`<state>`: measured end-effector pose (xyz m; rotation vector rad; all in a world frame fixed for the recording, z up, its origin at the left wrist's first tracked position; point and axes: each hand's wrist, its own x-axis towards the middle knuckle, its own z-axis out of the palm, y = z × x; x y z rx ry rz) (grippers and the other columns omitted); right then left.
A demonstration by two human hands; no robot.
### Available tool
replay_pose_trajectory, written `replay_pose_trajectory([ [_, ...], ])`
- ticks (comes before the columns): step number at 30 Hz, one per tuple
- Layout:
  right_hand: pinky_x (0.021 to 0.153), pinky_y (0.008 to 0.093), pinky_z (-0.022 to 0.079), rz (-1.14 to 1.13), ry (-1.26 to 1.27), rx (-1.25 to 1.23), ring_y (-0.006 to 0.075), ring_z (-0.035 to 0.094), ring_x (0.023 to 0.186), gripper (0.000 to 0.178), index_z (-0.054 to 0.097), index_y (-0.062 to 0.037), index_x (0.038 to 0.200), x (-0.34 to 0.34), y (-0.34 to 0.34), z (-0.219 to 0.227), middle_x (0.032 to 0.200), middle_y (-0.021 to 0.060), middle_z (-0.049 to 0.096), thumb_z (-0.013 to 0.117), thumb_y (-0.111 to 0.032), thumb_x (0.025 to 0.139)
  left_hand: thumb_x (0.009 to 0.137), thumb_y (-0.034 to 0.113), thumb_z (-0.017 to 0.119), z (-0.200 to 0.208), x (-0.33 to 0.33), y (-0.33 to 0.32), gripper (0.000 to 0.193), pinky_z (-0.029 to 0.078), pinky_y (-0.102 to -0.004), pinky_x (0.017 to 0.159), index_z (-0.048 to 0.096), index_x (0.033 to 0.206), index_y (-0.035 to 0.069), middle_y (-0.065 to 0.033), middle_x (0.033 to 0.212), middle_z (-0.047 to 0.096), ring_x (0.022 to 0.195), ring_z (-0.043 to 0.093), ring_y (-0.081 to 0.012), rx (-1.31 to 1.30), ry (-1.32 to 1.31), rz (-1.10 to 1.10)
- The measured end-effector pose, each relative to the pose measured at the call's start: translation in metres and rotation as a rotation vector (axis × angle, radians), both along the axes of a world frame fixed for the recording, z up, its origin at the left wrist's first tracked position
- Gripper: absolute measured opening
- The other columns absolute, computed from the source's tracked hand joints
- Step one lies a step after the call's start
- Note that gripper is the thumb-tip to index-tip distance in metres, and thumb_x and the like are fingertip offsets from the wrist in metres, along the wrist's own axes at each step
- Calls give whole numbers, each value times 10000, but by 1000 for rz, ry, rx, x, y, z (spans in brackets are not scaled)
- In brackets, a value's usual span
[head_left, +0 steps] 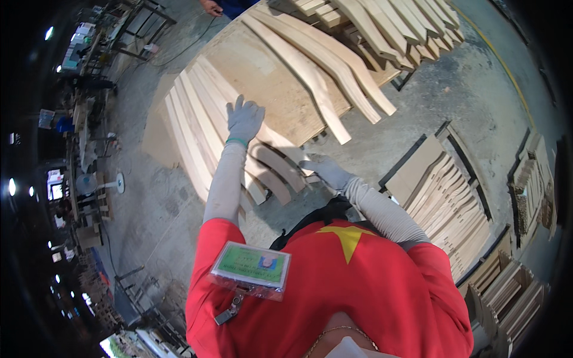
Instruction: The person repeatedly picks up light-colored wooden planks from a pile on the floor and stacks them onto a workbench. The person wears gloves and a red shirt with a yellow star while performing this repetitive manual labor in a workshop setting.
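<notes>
My left hand [245, 121], in a pale grey glove, rests with fingers apart on a row of long, light wooden slats laid side by side. My right hand [330, 172], gloved alike, pinches the near end of a curved wooden slat [280, 143], which runs away from me beneath my left hand. Several more slats [200, 119] lie to the left, their near ends overhanging the board-topped table [286, 89]. Across the table, at its right side, lie a few curved wooden pieces [322, 65], apart from my hands.
A high stack of shaped wooden parts [388, 27] stands at the far right. Lower right, another pile of slats [444, 206] rests on a rack beside bundled wood [531, 191]. Beyond the table, another person's hand [212, 8] shows. A fan [119, 182] stands on the left.
</notes>
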<state>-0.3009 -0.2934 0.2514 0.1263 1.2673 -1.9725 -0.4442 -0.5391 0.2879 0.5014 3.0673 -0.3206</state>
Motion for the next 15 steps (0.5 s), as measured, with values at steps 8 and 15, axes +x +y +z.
replay_pose_trajectory([
  [8, 714, 301, 561, -191, -418, -243, 200, 647, 786, 453, 447, 12, 1254, 28, 34, -8, 1011, 151, 625, 597, -223, 897, 938, 427, 385, -25, 70, -25, 632, 131, -513, 1113, 325, 1383, -17, -245, 1419, 331, 1350, 247, -390, 441, 133, 263],
  [15, 638, 291, 544, -308, -519, -104, 169, 612, 743, 223, 528, -56, 1072, 52, 77, -49, 906, 91, 615, 586, -187, 900, 913, 454, 428, -7, 154, 35, 672, 107, -515, 1123, 327, 1383, -15, -236, 1450, 278, 1344, 244, -418, 320, -12, 47],
])
